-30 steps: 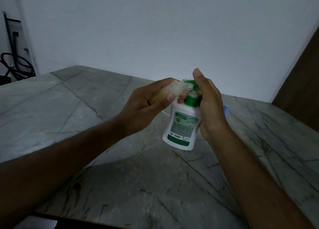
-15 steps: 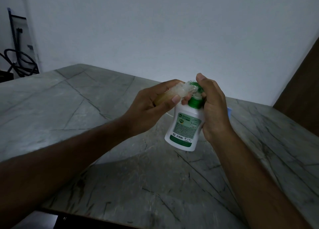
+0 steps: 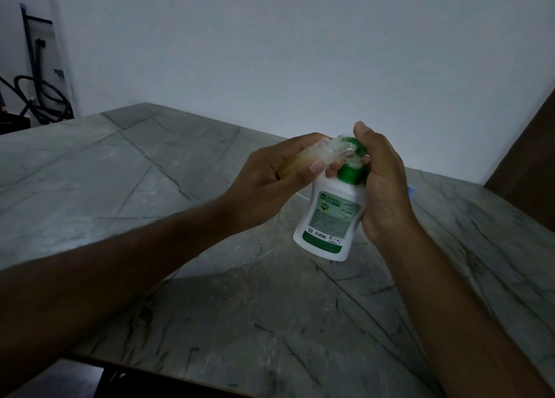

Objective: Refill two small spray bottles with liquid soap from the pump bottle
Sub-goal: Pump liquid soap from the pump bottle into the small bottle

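Observation:
My right hand (image 3: pixel 383 187) grips a white pump bottle (image 3: pixel 329 220) with a green label and green pump head, holding it above the table, my forefinger on top of the pump. My left hand (image 3: pixel 270 184) holds a small clear spray bottle (image 3: pixel 303 159) lying nearly sideways, part filled with yellowish liquid. Its open mouth sits right against the green pump nozzle (image 3: pixel 353 151). A second spray bottle is not clearly visible.
A grey marble table (image 3: pixel 150 205) spreads under both arms, its front edge near the bottom. A small blue thing (image 3: pixel 411 192) peeks out behind my right hand. A white wall rises behind; black cables (image 3: pixel 39 100) hang at far left, a brown panel (image 3: pixel 534 172) at right.
Both hands and the two bottles stay together in much the same pose; they have shifted slightly down and to the right in view.

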